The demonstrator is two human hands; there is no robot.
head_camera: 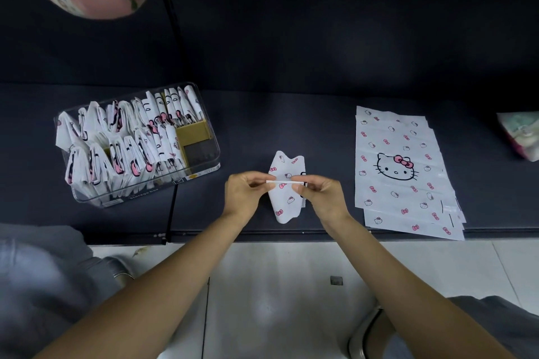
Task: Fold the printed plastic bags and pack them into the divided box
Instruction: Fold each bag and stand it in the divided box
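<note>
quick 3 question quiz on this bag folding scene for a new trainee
1. True or false: the stack of flat bags lies to the left of the clear box.
2. What do both hands, left and right, pinch?
A) a folded bag
B) a hang tag
C) the box lid
3. Fill in: the unfilled compartments sit at the box's ___ end.

Key: 1 false; 2 A; 3 right.

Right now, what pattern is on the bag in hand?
White bag, pink bows, small cat faces; head view.
</note>
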